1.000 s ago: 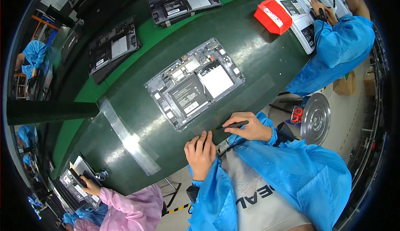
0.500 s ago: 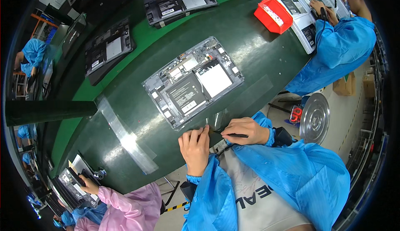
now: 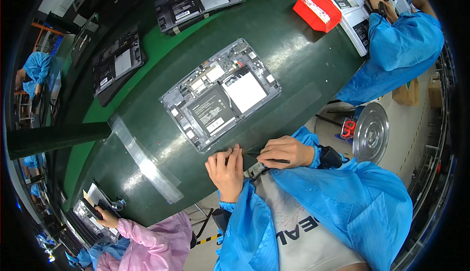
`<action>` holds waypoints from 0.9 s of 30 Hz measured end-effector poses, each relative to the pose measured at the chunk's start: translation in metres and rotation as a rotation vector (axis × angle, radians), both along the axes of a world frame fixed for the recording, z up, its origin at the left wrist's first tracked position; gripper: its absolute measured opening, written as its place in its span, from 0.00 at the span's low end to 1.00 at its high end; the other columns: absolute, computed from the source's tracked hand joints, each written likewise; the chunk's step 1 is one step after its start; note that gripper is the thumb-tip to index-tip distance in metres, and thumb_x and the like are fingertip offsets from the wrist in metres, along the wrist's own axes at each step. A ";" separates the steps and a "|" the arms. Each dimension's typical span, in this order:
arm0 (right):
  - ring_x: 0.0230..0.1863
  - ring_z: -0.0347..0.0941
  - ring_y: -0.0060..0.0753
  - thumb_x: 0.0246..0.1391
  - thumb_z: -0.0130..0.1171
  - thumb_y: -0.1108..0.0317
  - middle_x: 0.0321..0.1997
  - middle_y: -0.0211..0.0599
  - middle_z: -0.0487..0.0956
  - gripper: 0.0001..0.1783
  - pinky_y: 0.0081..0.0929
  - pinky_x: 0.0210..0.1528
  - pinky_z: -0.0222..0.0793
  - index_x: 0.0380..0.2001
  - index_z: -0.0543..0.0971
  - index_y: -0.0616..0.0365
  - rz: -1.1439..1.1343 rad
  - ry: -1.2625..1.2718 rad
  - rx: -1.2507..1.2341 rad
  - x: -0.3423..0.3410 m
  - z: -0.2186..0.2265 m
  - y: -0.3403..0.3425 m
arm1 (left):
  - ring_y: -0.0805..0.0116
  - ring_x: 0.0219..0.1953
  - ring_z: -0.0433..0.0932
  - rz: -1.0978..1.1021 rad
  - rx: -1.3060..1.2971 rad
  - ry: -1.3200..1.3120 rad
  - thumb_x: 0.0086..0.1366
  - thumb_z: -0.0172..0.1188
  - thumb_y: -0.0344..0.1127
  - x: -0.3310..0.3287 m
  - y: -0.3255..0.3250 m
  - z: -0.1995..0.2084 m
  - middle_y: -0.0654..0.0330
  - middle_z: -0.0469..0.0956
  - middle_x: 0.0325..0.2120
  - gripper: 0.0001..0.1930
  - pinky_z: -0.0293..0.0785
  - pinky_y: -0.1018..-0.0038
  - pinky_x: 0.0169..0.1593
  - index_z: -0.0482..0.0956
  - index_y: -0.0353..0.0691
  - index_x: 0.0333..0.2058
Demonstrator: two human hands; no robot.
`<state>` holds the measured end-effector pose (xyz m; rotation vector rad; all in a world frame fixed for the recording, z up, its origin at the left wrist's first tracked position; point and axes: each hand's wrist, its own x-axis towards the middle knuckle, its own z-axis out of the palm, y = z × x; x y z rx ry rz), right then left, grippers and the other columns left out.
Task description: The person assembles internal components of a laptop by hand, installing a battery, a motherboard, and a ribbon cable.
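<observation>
My right hand [image 3: 288, 152] is closed around slim black tweezers [image 3: 279, 161], whose tip points left toward my other hand. Close by at the table's near edge, my left hand [image 3: 226, 174] has its fingers curled and pressed together; whatever is between them is too small to make out. Just beyond both hands lies an opened tablet-like device [image 3: 183, 117], its inside facing up. It shows a circuit board [image 3: 213, 73], a black battery [image 3: 210, 109] and a white rectangular panel [image 3: 248, 95]. Neither hand touches the device.
Two similar opened devices [image 3: 200, 4] [image 3: 117, 63] lie at the far side. Clear tape [image 3: 147, 166] runs along the green table [image 3: 293, 51] on the left. A red bin [image 3: 316, 14] stands far right by a co-worker's blue sleeve [image 3: 406, 46]. A pink sleeve [image 3: 152, 239] is lower left.
The view has shifted slightly. A shiny clear strip seen beside my left fingertips no longer shows there. Both hands keep nearly the same pose, with the tweezers still in my right hand.
</observation>
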<state>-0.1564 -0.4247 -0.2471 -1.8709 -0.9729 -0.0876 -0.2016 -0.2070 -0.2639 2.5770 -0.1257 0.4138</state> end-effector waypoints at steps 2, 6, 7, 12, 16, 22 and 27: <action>0.34 0.82 0.38 0.54 0.73 0.75 0.35 0.40 0.85 0.12 0.30 0.32 0.78 0.41 0.84 0.63 0.006 0.025 0.036 0.003 0.004 -0.003 | 0.63 0.40 0.76 0.005 0.010 -0.006 0.56 0.77 0.31 0.000 0.001 -0.001 0.69 0.79 0.36 0.13 0.69 0.64 0.43 0.90 0.48 0.41; 0.37 0.80 0.34 0.49 0.79 0.74 0.37 0.39 0.85 0.13 0.29 0.40 0.74 0.37 0.86 0.64 -0.206 0.334 0.264 0.031 0.024 -0.025 | 0.62 0.39 0.75 0.003 0.005 -0.012 0.56 0.77 0.30 0.003 0.000 0.005 0.66 0.79 0.34 0.11 0.68 0.64 0.43 0.90 0.47 0.39; 0.43 0.80 0.34 0.48 0.79 0.73 0.40 0.38 0.85 0.13 0.32 0.47 0.74 0.36 0.86 0.62 -0.200 0.396 0.285 0.044 0.029 -0.036 | 0.62 0.39 0.75 0.004 0.009 -0.014 0.56 0.76 0.30 0.002 0.001 0.007 0.66 0.80 0.35 0.11 0.68 0.64 0.43 0.90 0.47 0.39; 0.48 0.79 0.31 0.53 0.74 0.77 0.44 0.39 0.84 0.09 0.28 0.54 0.72 0.38 0.87 0.59 -0.309 0.453 0.392 0.109 0.039 -0.054 | 0.60 0.39 0.75 -0.009 -0.052 -0.049 0.58 0.74 0.27 0.016 -0.005 0.025 0.64 0.81 0.38 0.13 0.69 0.64 0.45 0.89 0.45 0.43; 0.42 0.80 0.24 0.54 0.75 0.76 0.40 0.36 0.86 0.09 0.23 0.46 0.74 0.39 0.88 0.61 -0.290 0.442 0.352 0.137 0.034 -0.032 | 0.54 0.44 0.74 -0.051 -0.020 -0.103 0.60 0.70 0.26 0.056 -0.013 0.034 0.59 0.80 0.45 0.19 0.71 0.60 0.50 0.87 0.45 0.52; 0.33 0.80 0.31 0.45 0.80 0.74 0.33 0.40 0.86 0.14 0.27 0.36 0.72 0.37 0.89 0.62 -0.306 0.318 0.217 0.139 0.015 -0.021 | 0.51 0.53 0.73 -0.143 0.175 0.004 0.61 0.70 0.35 0.083 -0.005 0.029 0.58 0.77 0.55 0.22 0.72 0.58 0.58 0.86 0.48 0.56; 0.36 0.81 0.33 0.44 0.81 0.72 0.34 0.39 0.88 0.14 0.31 0.45 0.72 0.37 0.90 0.60 -0.265 0.269 0.224 0.139 0.016 -0.019 | 0.52 0.54 0.72 -0.179 0.195 0.014 0.60 0.70 0.36 0.085 -0.001 0.032 0.59 0.77 0.56 0.22 0.72 0.58 0.58 0.86 0.48 0.55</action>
